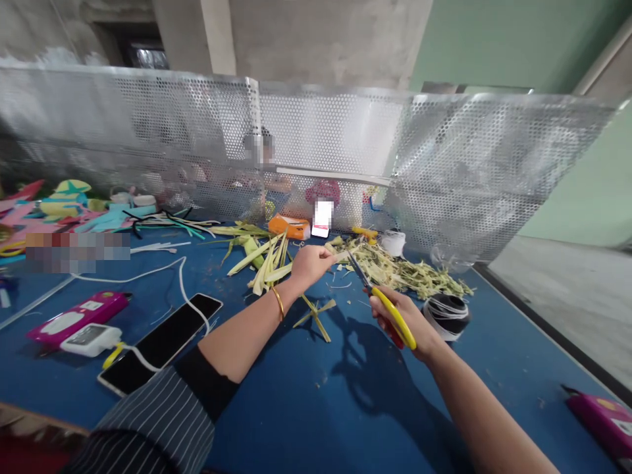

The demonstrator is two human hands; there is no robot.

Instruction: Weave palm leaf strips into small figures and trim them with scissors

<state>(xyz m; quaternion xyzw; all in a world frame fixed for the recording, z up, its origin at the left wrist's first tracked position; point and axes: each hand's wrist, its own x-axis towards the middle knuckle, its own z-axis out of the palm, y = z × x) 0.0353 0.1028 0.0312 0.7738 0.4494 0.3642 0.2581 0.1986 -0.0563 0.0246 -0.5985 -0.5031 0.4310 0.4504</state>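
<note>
My left hand [310,263] is closed on a pale green leaf strip [340,255], held out over the blue table [316,401]. My right hand [402,319] grips yellow-handled scissors [382,299], and their blades point up toward that strip's end. A pile of long green leaf strips [266,260] lies just behind my left hand. To the right, behind the scissors, sits a heap of cut leaf scraps [409,273]. A small crossed piece of strips [316,315] rests on the table below my left wrist.
A black phone [158,343] on a white cable, a white charger [89,339] and a pink box [74,316] lie at left. A spool of dark thread [447,315] is right of my right hand. A perforated metal screen [444,158] bounds the table's far side. Another pink item [600,421] lies at right.
</note>
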